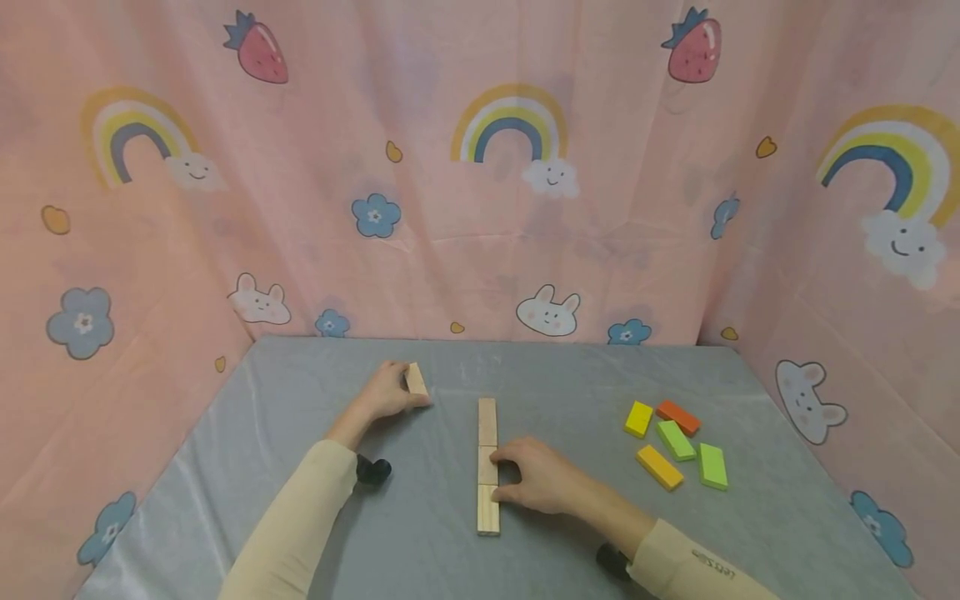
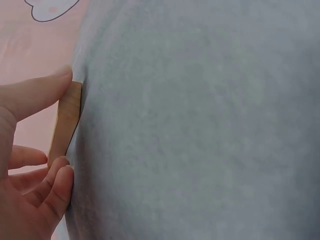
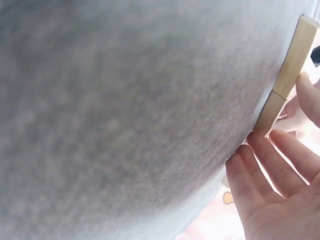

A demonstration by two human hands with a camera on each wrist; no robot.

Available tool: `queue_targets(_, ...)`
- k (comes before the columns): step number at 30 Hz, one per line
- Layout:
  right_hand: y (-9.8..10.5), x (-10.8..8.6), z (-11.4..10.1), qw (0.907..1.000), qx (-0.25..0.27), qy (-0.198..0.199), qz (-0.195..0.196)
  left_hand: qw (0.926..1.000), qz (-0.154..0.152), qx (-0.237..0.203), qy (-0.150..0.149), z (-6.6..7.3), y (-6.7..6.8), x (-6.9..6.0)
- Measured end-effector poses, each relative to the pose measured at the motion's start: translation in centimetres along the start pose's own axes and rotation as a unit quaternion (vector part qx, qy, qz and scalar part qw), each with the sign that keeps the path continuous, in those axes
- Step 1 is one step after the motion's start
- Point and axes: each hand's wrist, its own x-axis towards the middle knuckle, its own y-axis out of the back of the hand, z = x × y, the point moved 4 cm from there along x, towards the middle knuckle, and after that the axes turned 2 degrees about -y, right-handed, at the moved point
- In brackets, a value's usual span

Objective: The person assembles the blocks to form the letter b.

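My left hand (image 1: pixel 390 392) pinches a plain wooden block (image 1: pixel 417 380) by its two ends, at the far left-centre of the table. In the left wrist view, the thumb is at one end of that block (image 2: pixel 69 112) and the fingertips at the other. Three similar wooden blocks (image 1: pixel 487 422) lie end to end in a straight row at the middle. On the row's right side, my right hand (image 1: pixel 543 477) touches the middle block (image 1: pixel 487 467) with its fingers and the nearest block (image 1: pixel 488 517) with its thumb. Its fingers look fairly straight in the right wrist view.
Right of the row lie several coloured blocks: a yellow one (image 1: pixel 638 419), a red-orange one (image 1: pixel 679 417), an orange one (image 1: pixel 659 467) and two green ones (image 1: pixel 713 466). A grey cloth (image 1: pixel 420 542) covers the table. Pink patterned curtains (image 1: pixel 450 275) hang behind and at both sides.
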Motion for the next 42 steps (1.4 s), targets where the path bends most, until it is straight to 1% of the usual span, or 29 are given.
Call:
queue_targets(4, -0.2, 0.0, 0.0, 1.0, 0.0, 0.0, 0.004, 1.0, 0.002, 0.006, 0.005, 0.1, -0.1, 0.2)
queue_targets(9, -0.2, 0.1, 0.1, 1.0, 0.003, -0.006, 0.003, 0.9999, 0.0, 0.016, 0.002, 0.7, 0.0, -0.1)
queue_targets(18, -0.2, 0.1, 0.1, 1.0, 0.001, -0.003, 0.001, 0.9988, -0.011, 0.031, -0.037, 2.7, 0.0, -0.5)
queue_targets(21, -0.2, 0.1, 0.1, 1.0, -0.001, -0.008, -0.001, 0.9985, -0.013, 0.03, -0.044, 3.2, -0.2, -0.5)
queue_targets(25, -0.2, 0.2, 0.2, 0.9999, -0.001, -0.014, -0.005, 0.9982, -0.014, 0.025, -0.052, 3.5, -0.6, -0.2)
queue_targets(34, 0.2, -0.4, 0.8, 0.9998, 0.016, 0.011, 0.005, 0.9975, -0.022, 0.005, -0.068, 4.9, -1.4, 0.0)
queue_targets(42, 0.9, -1.5, 1.7, 0.9997, 0.016, 0.016, 0.011, 0.9966, -0.023, -0.002, -0.079, 5.8, -2.4, 0.6)
